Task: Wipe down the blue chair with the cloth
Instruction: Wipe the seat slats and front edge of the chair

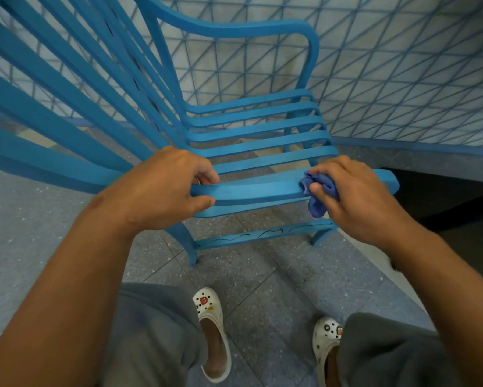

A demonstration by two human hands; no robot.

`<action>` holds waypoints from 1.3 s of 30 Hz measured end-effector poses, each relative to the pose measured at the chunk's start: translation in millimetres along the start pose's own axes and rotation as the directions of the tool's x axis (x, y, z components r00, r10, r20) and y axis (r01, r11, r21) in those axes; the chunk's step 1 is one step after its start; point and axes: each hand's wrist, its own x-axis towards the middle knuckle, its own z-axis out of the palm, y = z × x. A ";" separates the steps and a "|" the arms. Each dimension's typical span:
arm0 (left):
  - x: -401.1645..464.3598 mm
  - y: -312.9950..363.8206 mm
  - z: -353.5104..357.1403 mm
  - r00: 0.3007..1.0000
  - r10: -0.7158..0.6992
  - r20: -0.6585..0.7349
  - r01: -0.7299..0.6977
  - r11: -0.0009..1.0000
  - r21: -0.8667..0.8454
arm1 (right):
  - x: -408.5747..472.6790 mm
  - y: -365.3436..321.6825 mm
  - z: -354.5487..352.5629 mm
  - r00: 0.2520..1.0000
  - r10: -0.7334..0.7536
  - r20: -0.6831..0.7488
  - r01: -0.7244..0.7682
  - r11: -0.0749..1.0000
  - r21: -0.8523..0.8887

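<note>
Two bare hands are on the near arm of a big blue chair (251,127) made of painted slats. The tall slatted back of the chair fills the left side of the view. The left hand (162,188) grips the near armrest (257,188) where it meets the back. Its fingers curl over the top of the armrest and its thumb tucks under the edge.

The seat slats sit in the middle, just past the armrest. The far armrest curves up behind them.

The right hand (357,191) is near the front end of the same armrest. It holds a small crumpled blue-purple cloth (320,195). The fingers and thumb pinch the cloth and press it against the top and the near side of the armrest. A bit of the cloth hangs down under the hand.

A wall of pale tiles (402,65) with blue lines stands behind the chair. The chair stands on a grey speckled floor (262,275). At the bottom are grey trousers (151,331) and two white clogs (212,331) with small charms on them.
</note>
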 end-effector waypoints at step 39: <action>-34.7 6.0 -5.7 0.987 -0.108 -0.118 0.138 0.948 0.286 | 8.4 -120.2 81.8 0.929 -0.213 -0.302 0.275 0.945 0.177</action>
